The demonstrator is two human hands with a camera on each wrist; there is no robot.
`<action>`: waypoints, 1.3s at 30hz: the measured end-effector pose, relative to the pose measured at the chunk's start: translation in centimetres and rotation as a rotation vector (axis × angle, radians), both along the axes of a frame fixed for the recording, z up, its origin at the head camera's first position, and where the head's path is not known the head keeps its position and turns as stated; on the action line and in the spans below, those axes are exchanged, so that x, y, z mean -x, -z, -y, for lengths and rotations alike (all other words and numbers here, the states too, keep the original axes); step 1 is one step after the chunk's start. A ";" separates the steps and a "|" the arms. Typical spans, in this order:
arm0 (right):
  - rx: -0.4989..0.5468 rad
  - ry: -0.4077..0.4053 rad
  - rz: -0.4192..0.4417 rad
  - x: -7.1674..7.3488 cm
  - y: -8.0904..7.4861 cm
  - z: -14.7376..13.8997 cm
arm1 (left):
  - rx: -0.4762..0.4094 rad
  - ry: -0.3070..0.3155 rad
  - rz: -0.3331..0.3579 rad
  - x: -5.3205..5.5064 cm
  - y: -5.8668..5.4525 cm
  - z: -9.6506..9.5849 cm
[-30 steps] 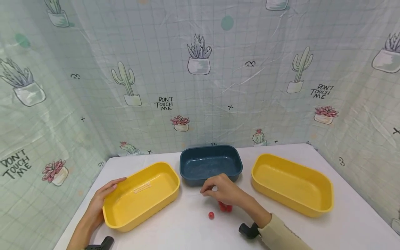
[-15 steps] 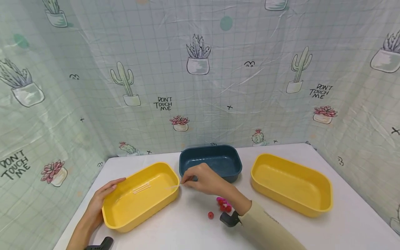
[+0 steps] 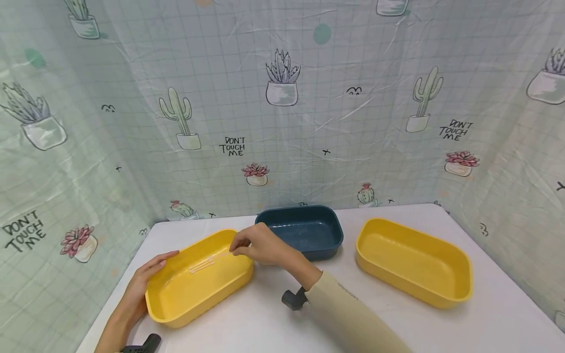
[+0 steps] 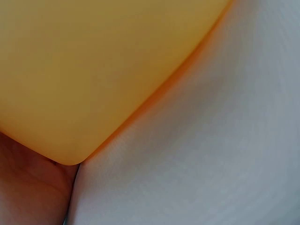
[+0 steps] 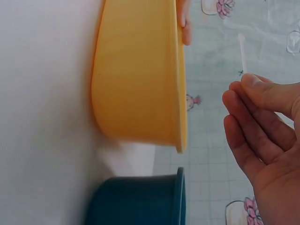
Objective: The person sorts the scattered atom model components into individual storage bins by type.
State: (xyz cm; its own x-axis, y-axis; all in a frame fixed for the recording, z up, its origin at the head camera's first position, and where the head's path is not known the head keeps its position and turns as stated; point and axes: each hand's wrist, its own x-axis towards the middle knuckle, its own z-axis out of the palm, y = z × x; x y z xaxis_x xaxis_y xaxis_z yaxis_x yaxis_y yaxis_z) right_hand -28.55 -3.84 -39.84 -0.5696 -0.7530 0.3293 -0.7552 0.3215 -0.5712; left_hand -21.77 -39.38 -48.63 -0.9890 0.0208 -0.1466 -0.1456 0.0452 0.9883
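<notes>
In the head view, my left hand [image 3: 138, 289] holds the left end of a yellow tray [image 3: 213, 303], its fingertips at the rim. Several cotton swabs [image 3: 201, 265] lie side by side inside that tray. Over the tray's right end, my right hand [image 3: 260, 243] pinches one more cotton swab [image 5: 243, 54] between thumb and index finger; the other fingers are loosely bent in the right wrist view. The swab points left toward those lying in the tray. In the left wrist view, part of the left hand [image 4: 30, 183] shows below the tray's corner.
A dark blue tray [image 3: 300, 255] stands at the back middle, just behind my right forearm. To the right sits a second yellow tray [image 3: 415, 279]. All stand on a white table [image 3: 247, 328], with a cactus-print curtain [image 3: 309, 127] behind and at the sides.
My right hand has moved left with the cotton swab, from the table in front of the blue tray to over the left yellow tray. My forearm now hides the red beads. The left hand stays put.
</notes>
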 end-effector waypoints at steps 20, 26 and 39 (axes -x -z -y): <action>-0.082 0.099 0.206 1.9 2.8 7.0 | -0.009 0.021 -0.021 0.0 0.0 0.1; -0.124 0.130 0.197 2.0 3.4 8.3 | -0.019 0.021 -0.031 -0.1 0.1 0.1; -0.233 0.229 0.202 2.3 4.5 10.0 | 0.026 -0.004 -0.010 -0.1 -0.1 -0.2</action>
